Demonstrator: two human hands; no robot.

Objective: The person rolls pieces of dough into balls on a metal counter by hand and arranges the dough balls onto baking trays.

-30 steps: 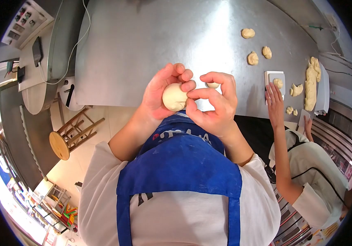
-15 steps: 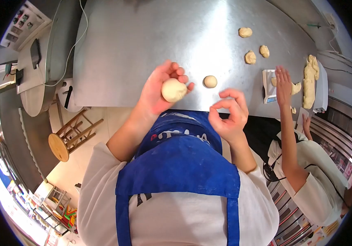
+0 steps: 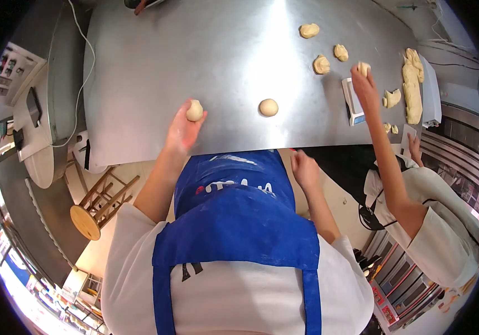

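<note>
My left hand (image 3: 182, 129) curls around a smooth, pale dough ball (image 3: 194, 110) over the front part of the metal table. Its fingers are on the ball's left side and its thumb on the right. A second round dough ball (image 3: 268, 108) rests on the steel to the right, apart from both hands. My right hand (image 3: 305, 169) is low beside my blue apron, just off the table's front edge. Its fingers look bent but are blurred, and whether they hold anything is unclear. A small red spot shows near them at the edge.
A co-worker's hand (image 3: 364, 84) lifts a dough piece (image 3: 364, 68) above a white scale (image 3: 354, 102). Several rough dough lumps (image 3: 321, 65) lie farther back. A long dough slab (image 3: 412, 92) lies at the right. A wooden stool (image 3: 86, 222) stands on the left.
My left hand has moved left and away from my body with its dough ball. My right hand has dropped back off the table. The co-worker's hand has raised a dough piece.
</note>
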